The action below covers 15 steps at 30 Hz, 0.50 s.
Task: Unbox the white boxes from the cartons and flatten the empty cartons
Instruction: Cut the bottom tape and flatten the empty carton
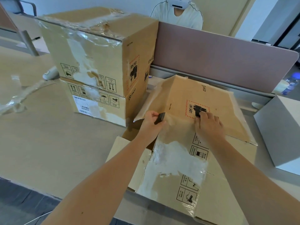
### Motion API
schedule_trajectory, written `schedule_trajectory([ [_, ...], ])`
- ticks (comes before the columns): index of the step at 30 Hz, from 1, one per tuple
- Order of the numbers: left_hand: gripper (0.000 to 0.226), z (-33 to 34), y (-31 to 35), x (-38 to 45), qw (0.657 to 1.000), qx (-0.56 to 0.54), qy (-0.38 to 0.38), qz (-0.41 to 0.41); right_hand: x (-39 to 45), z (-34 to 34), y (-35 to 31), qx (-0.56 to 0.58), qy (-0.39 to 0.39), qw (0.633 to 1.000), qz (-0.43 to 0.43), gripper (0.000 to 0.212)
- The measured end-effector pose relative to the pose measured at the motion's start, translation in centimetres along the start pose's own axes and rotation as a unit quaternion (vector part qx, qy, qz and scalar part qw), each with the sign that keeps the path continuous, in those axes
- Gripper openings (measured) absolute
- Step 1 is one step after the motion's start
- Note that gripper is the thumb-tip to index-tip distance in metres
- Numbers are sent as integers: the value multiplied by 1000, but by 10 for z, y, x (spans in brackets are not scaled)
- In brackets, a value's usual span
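A flattened carton [191, 151] lies on the bench [56, 135] at the 5 o'clock side of the view, its long axis running from the near edge away toward 1 o'clock, printed side up, with torn white tape residue along its near half and the red-dashed "UN 3481" label on its far panel. Both bare forearms reach out over it from the near edge. The left hand [151, 122] is at the carton's left edge, its fingers [154, 114] curled round a small dark tool [159, 118], which points toward 1 o'clock. The right hand [209, 125] rests palm down on the carton just below the label, fingers straight and pressing on the cardboard.

At 3 o'clock a white box [279, 132] stands on the bench, just beside the carton's right edge. At 10 o'clock lies a tangle of clear stripped tape [17, 95].

Farther off, at 11 o'clock, two closed cartons are stacked: the lower carton [99, 103] sits on the bench, the upper carton [97, 51] rests on it, wrapped in loose clear film. Behind the flattened carton a brown divider [227, 59] runs across. At 2 o'clock a plastic bottle [290, 83] lies near the divider's end. Beyond the divider a person [178, 15] in a pale top sits.
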<state>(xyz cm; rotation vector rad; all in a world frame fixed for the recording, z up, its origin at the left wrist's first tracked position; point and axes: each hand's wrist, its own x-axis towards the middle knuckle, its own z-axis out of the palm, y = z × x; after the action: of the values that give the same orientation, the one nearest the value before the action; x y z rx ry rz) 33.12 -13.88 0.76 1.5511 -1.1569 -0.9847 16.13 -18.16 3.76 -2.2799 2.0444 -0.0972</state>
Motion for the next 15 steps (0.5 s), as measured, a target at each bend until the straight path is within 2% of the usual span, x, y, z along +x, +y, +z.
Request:
schedule_trajectory([
  [6,26,1,-1,6,998,-46,-37,7,0,-2,0,-6,-8,1000,2,42],
  [12,34,-11,4,11,992,101,-48,62,1,-3,-2,-19,-15,1000,4,42],
  [15,34,-8,5,10,990,99,-79,66,1,-5,-2,-16,-22,1000,9,42],
])
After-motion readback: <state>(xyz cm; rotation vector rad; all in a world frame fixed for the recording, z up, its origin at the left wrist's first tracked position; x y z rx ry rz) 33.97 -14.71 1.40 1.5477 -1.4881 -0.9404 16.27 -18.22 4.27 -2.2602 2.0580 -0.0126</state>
